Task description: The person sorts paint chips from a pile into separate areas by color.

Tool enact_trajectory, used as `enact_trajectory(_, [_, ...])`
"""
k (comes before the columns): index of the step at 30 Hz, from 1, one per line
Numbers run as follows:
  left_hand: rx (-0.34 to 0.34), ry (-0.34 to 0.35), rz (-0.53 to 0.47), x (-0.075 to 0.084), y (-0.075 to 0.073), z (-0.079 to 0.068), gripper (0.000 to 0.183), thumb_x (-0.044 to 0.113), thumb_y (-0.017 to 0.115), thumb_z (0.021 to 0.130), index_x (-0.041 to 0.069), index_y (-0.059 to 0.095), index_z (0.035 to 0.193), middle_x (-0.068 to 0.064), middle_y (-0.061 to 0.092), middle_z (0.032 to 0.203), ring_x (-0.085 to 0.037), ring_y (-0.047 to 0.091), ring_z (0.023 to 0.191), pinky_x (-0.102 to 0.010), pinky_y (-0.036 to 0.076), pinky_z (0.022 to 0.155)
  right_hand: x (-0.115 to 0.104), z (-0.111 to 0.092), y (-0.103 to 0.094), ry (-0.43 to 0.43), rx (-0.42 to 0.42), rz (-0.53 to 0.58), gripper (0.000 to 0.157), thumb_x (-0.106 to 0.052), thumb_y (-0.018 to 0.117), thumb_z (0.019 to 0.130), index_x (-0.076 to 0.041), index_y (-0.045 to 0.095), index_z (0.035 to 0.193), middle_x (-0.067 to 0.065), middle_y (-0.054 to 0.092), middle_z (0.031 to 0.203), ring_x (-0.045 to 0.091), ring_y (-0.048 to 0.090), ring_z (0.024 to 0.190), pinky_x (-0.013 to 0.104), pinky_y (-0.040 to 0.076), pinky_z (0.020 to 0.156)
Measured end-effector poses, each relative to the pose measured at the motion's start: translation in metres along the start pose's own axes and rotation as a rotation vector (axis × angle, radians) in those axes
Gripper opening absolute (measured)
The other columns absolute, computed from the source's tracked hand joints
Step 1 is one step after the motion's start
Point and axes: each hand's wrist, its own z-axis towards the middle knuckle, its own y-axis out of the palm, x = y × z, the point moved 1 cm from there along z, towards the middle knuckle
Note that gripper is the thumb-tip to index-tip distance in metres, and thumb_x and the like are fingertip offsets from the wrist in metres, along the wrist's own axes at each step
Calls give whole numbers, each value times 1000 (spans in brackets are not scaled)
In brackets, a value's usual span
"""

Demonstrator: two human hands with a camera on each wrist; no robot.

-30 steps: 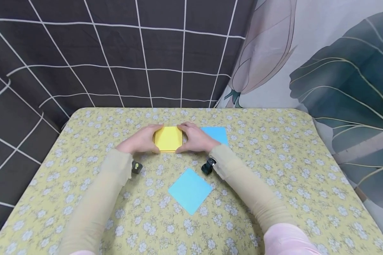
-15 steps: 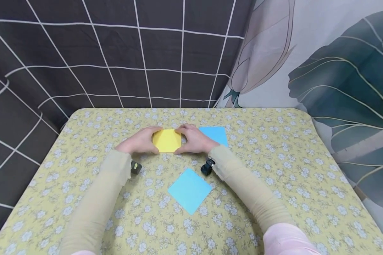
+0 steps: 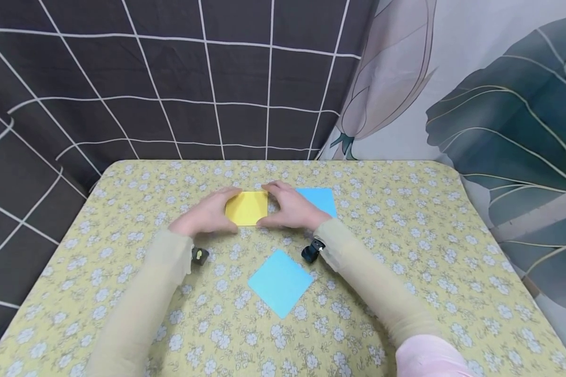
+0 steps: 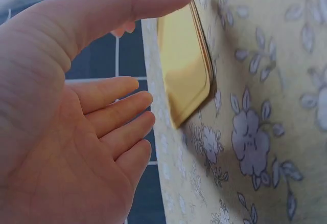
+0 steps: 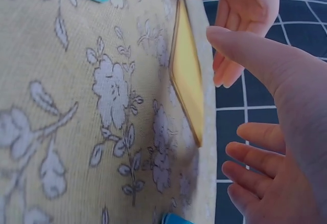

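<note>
A thin yellow square [image 3: 247, 208] lies flat near the far middle of the table, and the wrist views show layered edges like a small stack of sheets. On its left side is my left hand [image 3: 213, 210], fingers relaxed and spread beside it. My right hand [image 3: 290, 205] stands on the opposite side in the same way, the thumb near the front right corner. In the left wrist view the thumb overlaps the yellow square [image 4: 184, 55]. From the right wrist, a gap shows between my fingers and the yellow square [image 5: 186, 75].
A light blue square sheet [image 3: 281, 283] lies turned cornerwise between my forearms. Another blue square [image 3: 322, 200] sits behind my right hand, partly hidden by it. A yellow flowered cloth [image 3: 377, 293] covers the table. A dark checked curtain [image 3: 170, 68] hangs behind.
The yellow square has come down flat on the cloth, its layered front edge no longer showing in the head view. Both hands have loosened from its corners and spread slightly.
</note>
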Motion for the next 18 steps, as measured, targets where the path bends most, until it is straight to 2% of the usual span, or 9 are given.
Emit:
enact_trajectory(4, [20,15,-1,8,5,-9,99,16,90,68,-1,41,153,-19,42,155,-37,49,130,-54,41,109,-2,-8,-4,-4,22,-24,96,-52,81,82,-4,41,155,11,45,150,28,44,135,43,40,112])
enact_trajectory(12, [10,43,-20,22,22,-25,99,23,91,73,3,40,155,-17,41,156,-36,41,141,-52,31,117,-2,-29,-4,-7,39,-67,95,-54,78,84,-1,40,154,11,46,150,27,44,136,39,36,115])
enact_trajectory(18, [10,97,-1,31,32,-38,98,26,93,73,5,42,154,-14,43,156,-34,40,142,-51,31,117,-4,-46,-8,-15,48,-102,91,-52,76,87,1,41,153,14,47,149,29,45,136,41,37,115])
